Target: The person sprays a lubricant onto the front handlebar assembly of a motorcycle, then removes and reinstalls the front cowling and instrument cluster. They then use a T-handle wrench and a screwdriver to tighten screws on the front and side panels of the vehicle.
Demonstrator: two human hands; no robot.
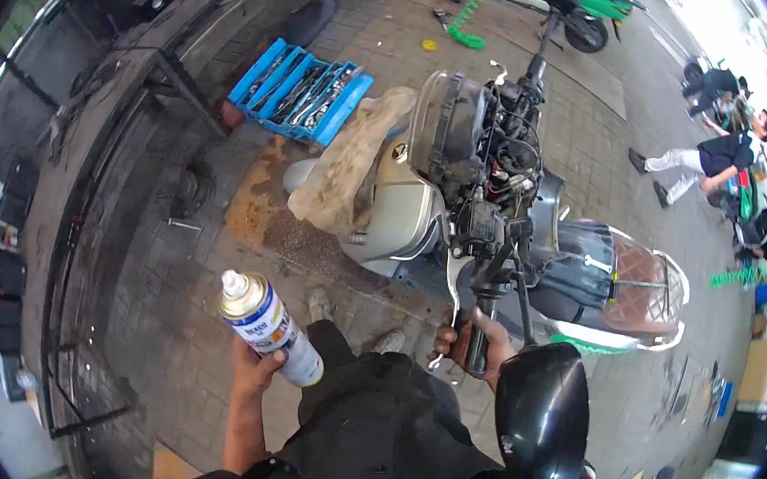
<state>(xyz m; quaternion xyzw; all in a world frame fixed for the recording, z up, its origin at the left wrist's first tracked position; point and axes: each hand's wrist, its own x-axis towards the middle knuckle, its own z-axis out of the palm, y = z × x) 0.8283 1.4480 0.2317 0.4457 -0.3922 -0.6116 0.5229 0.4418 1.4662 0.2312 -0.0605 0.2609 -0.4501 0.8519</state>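
Black fabric shirt (371,444) foremost, our left hand (254,372) grasps a white-and-blue cylindrical spray can (284,334), our right hand (496,350) a black rubber handlebar grip (477,350). We're apparently positioning the can; the next move calls for steadiness.

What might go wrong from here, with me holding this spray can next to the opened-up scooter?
The can, held only by your left grip, might slip and drop. If it sprays toward the scooter, mist could reach the exposed wires at its front. The wrench lying on the scooter may slide off if your right grip jerks the handlebar.
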